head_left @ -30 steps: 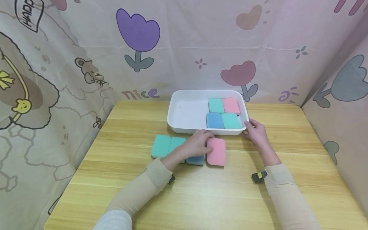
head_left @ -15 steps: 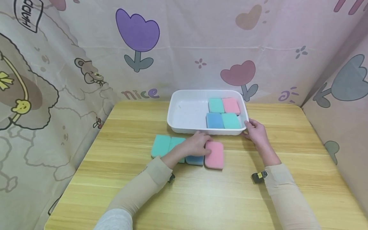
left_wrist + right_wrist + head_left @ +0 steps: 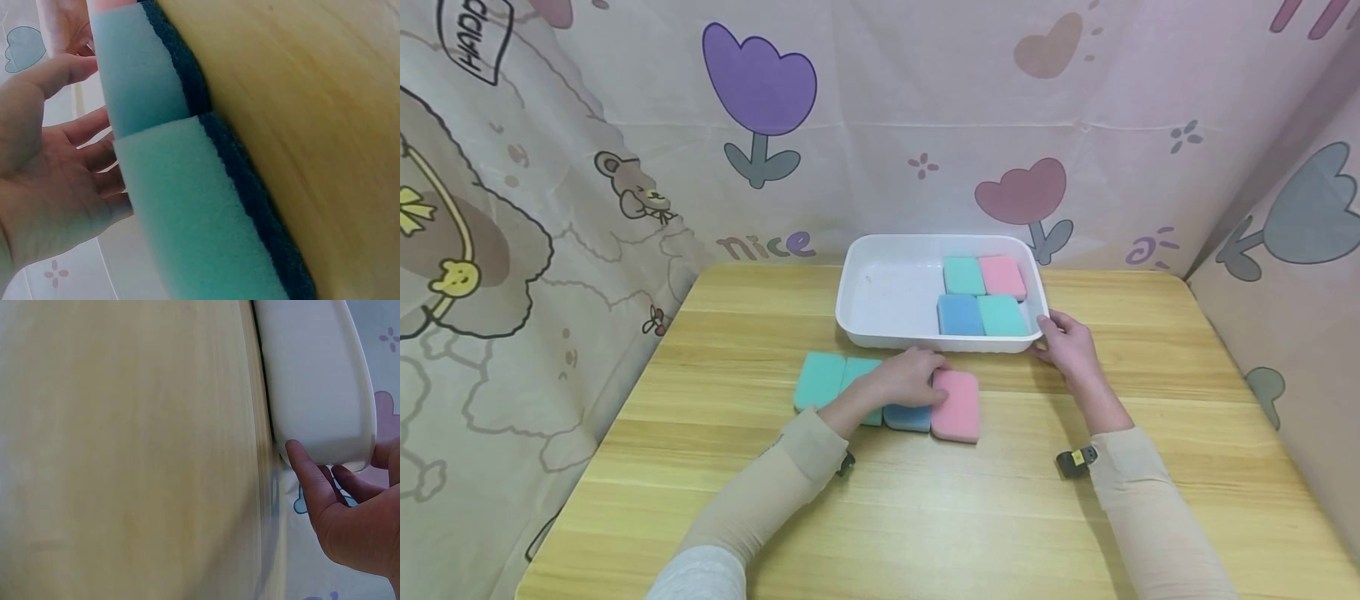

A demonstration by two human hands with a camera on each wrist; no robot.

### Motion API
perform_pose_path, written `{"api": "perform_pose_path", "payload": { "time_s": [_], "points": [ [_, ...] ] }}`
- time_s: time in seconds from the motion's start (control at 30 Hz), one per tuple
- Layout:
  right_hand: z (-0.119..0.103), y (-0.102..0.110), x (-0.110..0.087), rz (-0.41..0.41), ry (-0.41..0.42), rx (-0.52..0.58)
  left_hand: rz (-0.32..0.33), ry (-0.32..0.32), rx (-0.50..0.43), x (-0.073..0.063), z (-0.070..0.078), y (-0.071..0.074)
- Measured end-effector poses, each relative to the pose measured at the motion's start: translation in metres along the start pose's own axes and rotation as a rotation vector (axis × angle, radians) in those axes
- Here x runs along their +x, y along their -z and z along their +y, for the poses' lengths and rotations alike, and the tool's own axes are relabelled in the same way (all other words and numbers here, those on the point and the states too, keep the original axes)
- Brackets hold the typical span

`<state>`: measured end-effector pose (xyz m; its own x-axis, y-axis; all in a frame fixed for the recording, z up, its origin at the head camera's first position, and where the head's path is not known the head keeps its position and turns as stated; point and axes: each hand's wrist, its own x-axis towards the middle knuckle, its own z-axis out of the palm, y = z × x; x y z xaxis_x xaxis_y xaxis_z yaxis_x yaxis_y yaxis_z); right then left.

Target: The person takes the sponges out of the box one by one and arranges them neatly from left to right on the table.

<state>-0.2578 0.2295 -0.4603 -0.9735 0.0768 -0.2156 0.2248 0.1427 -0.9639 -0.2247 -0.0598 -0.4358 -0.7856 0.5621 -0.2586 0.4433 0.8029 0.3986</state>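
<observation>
My left hand (image 3: 910, 379) reaches over a row of sponges and holds the pink sponge (image 3: 958, 408) at the row's right end, thumb on its left side and fingertips at its far edge. Beside it lie a blue sponge (image 3: 910, 417) and two green sponges (image 3: 820, 381), partly covered by the hand and wrist. The left wrist view shows a dark scouring layer (image 3: 240, 181) under the sponges. My right hand (image 3: 1071, 346) grips the near right corner of a white tray (image 3: 895, 342), with the thumb at its rim and fingers against its wall.
Inside the tray's right half lie a green sponge (image 3: 964, 275), a pink sponge (image 3: 1003, 276), a blue sponge (image 3: 960, 314) and another green sponge (image 3: 1002, 315). The wooden table (image 3: 925, 517) meets a patterned cloth (image 3: 880, 125) behind the tray.
My left hand has shifted slightly left and nearer with the pink sponge, which now sits against the blue one. My right hand and the tray have stayed still.
</observation>
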Motion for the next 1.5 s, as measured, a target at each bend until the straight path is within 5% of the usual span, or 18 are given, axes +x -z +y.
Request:
{"api": "perform_pose_path", "payload": {
  "time_s": [0.2,0.43,0.53,0.67,0.77,0.83,0.97,1.07,1.33,1.5],
  "points": [
    [-0.001,0.000,-0.001,0.009,-0.006,-0.014,0.040,-0.032,-0.088,-0.005,-0.004,0.002],
    [-0.003,0.000,-0.003,0.010,-0.016,-0.033,0.160,-0.138,-0.376,-0.022,-0.007,0.025],
    [-0.005,-0.001,-0.003,0.007,-0.026,-0.034,0.317,-0.146,-0.483,-0.027,-0.013,0.037],
    [-0.006,-0.001,-0.003,0.008,-0.032,-0.035,0.603,-0.091,-0.586,-0.027,-0.029,0.053],
    [-0.005,-0.001,-0.003,0.011,-0.029,-0.031,0.766,0.016,-0.607,-0.025,-0.048,0.064],
    [-0.005,-0.001,-0.003,0.011,-0.023,-0.028,0.817,0.103,-0.603,-0.023,-0.064,0.070],
    [-0.004,-0.001,-0.002,0.011,-0.010,-0.022,0.794,0.268,-0.615,-0.021,-0.095,0.075],
    [-0.004,-0.002,-0.002,0.009,-0.011,-0.019,0.730,0.335,-0.692,-0.022,-0.116,0.074],
    [-0.003,-0.001,-0.002,0.008,0.005,-0.014,0.508,0.329,-1.061,-0.027,-0.148,0.063],
    [-0.004,0.001,-0.002,0.024,0.019,-0.015,0.467,0.322,-1.175,-0.027,-0.155,0.059]
  ]
}}
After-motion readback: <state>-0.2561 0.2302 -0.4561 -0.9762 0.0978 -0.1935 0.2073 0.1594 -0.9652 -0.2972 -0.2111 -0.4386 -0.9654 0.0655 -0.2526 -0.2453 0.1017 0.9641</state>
